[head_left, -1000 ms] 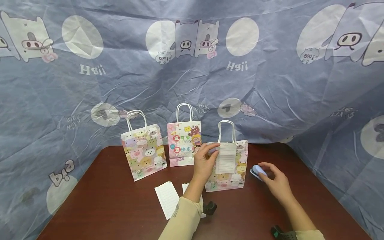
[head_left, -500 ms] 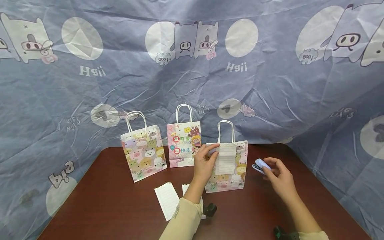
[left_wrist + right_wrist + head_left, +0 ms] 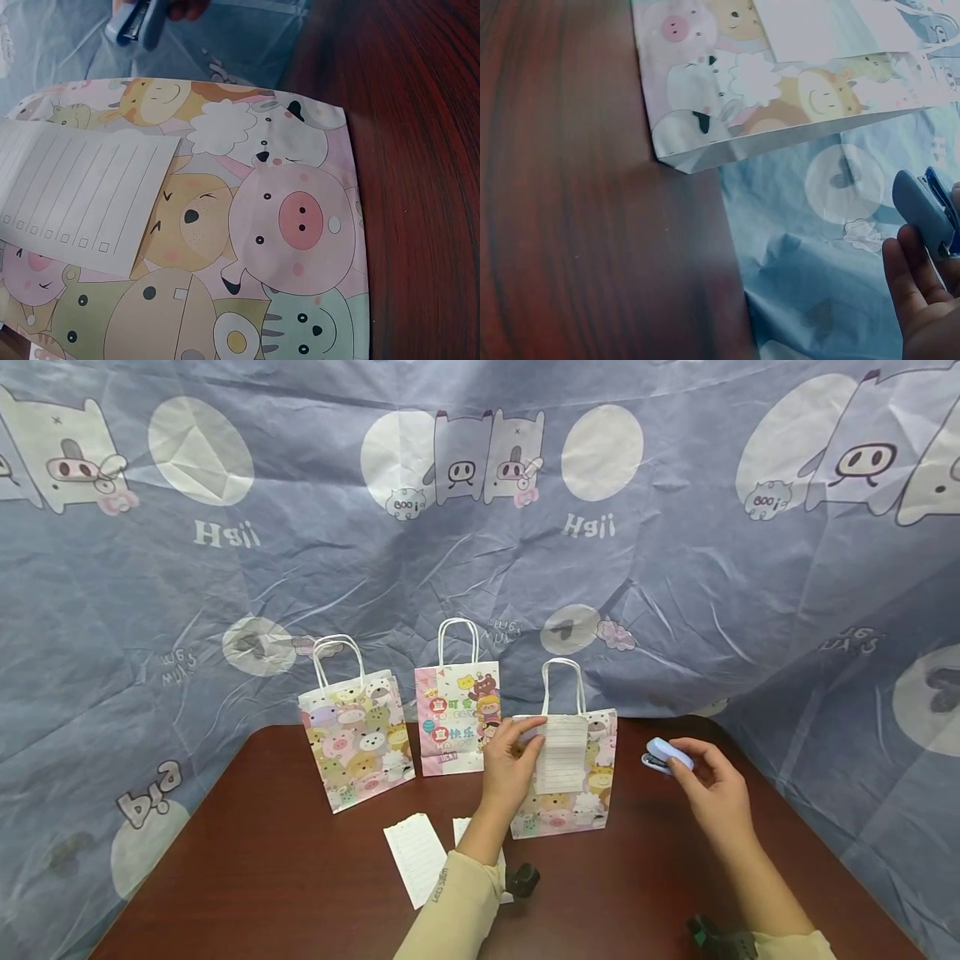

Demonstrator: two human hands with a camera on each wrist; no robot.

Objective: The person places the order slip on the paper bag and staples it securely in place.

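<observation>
On the right of the table stands a paper gift bag [image 3: 598,777] printed with cartoon animals, its white handles up. A lined paper slip [image 3: 562,756] lies flat against its upper front. My left hand [image 3: 512,764] pinches the slip and the bag's top edge at the upper left corner; the left wrist view shows the slip's lower end [image 3: 82,195] over the print. To the right of the bag, my right hand [image 3: 716,789] holds a small light-blue stapler [image 3: 667,756] above the table. In the right wrist view the stapler [image 3: 924,214] sits between thumb and fingers, apart from the bag.
Another animal-print bag [image 3: 357,743] stands at the left, and a pink and white bag [image 3: 453,722] with lettering stands between the two. Two lined slips lie in front, one slip [image 3: 416,860] partly by my left sleeve. A blue-grey printed cloth [image 3: 480,568] hangs behind the table.
My right hand has lifted the stapler off the table and moved it a little right and up. My left hand stays at the slip and bag.
</observation>
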